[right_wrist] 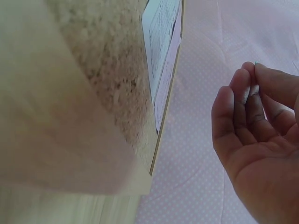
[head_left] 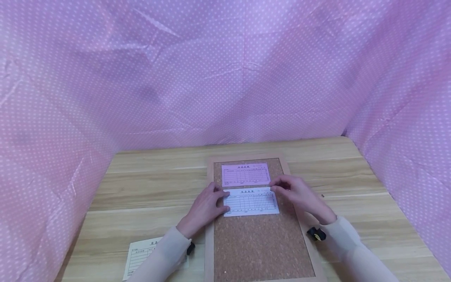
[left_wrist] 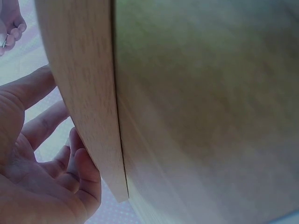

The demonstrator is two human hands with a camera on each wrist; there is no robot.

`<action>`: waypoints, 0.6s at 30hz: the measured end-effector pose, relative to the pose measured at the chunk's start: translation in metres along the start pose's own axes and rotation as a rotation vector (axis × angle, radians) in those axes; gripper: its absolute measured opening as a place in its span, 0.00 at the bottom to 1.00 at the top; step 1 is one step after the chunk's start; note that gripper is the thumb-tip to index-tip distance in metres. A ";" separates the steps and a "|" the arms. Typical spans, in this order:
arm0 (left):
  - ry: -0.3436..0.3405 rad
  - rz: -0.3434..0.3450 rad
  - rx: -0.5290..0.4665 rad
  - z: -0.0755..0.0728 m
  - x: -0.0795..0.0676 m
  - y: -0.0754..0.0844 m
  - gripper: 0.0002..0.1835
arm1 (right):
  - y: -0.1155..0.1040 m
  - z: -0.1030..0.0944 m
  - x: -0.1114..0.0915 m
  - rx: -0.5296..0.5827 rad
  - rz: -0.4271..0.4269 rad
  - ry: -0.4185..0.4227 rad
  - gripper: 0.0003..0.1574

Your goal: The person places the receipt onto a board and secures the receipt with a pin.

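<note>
A white receipt slip (head_left: 251, 203) with a printed grid lies on the cork board (head_left: 258, 246), just below a pink slip (head_left: 244, 176) of the same layout. My left hand (head_left: 206, 203) touches the white slip's left edge, thumb and forefinger spread apart. At its top right corner is my right hand (head_left: 296, 194), thumb and forefinger together. In the right wrist view, a tiny pale tip shows between these fingertips (right_wrist: 261, 74); in the left wrist view a thin metal pin shows there, its head hidden by the fingers.
The board's wooden frame (head_left: 209, 250) surrounds the cork. A cream slip (head_left: 138, 256) lies on the wooden table (head_left: 116, 203) at lower left, partly hidden by my left sleeve. A tiny dark thing (head_left: 322, 195) sits right of the board. Pink dotted cloth (head_left: 225, 78) hangs around the table.
</note>
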State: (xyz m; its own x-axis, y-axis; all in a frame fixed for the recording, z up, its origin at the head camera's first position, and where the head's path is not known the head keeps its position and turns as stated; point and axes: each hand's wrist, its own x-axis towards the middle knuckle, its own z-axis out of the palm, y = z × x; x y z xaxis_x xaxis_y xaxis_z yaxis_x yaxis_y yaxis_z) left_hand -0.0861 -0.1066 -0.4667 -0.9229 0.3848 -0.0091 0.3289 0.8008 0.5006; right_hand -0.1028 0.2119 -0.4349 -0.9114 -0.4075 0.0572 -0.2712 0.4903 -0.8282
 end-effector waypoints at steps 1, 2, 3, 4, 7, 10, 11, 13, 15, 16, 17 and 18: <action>0.001 0.001 0.001 0.000 0.000 0.000 0.26 | -0.001 0.001 0.001 0.002 0.003 -0.004 0.08; 0.002 0.002 0.001 0.000 0.000 0.000 0.26 | -0.001 0.001 0.002 0.004 0.005 -0.010 0.07; 0.003 0.004 0.002 0.000 0.000 0.000 0.26 | -0.002 0.002 0.002 0.003 0.003 -0.016 0.07; 0.003 0.006 0.002 0.001 0.000 0.000 0.26 | -0.002 0.003 0.004 0.001 -0.001 -0.021 0.07; 0.003 0.008 0.004 0.002 0.000 -0.001 0.26 | -0.003 0.005 0.007 -0.001 -0.014 -0.040 0.07; 0.003 0.005 0.004 0.002 0.000 -0.001 0.26 | -0.004 0.008 0.011 -0.006 -0.017 -0.055 0.06; 0.002 0.003 0.004 0.002 0.000 -0.001 0.26 | -0.003 0.009 0.012 -0.009 -0.016 -0.059 0.06; 0.000 0.002 0.005 0.002 0.000 -0.001 0.26 | -0.003 0.012 0.015 -0.027 -0.020 -0.063 0.06; -0.001 0.003 0.004 0.002 0.000 -0.001 0.26 | -0.002 0.014 0.018 -0.044 -0.025 -0.067 0.06; -0.002 0.003 0.003 0.002 0.000 -0.001 0.26 | -0.002 0.015 0.019 -0.051 -0.028 -0.070 0.06; -0.003 0.002 0.003 0.002 0.000 -0.001 0.26 | -0.002 0.016 0.020 -0.057 -0.034 -0.072 0.06; -0.003 0.002 0.003 0.002 0.000 -0.001 0.26 | -0.002 0.018 0.022 -0.061 -0.042 -0.075 0.05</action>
State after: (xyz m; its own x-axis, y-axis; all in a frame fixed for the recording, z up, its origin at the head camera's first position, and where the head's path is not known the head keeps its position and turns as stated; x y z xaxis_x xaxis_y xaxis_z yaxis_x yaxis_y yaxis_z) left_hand -0.0860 -0.1064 -0.4694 -0.9217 0.3877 -0.0102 0.3315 0.8011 0.4983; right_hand -0.1168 0.1883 -0.4423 -0.8737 -0.4841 0.0478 -0.3295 0.5168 -0.7902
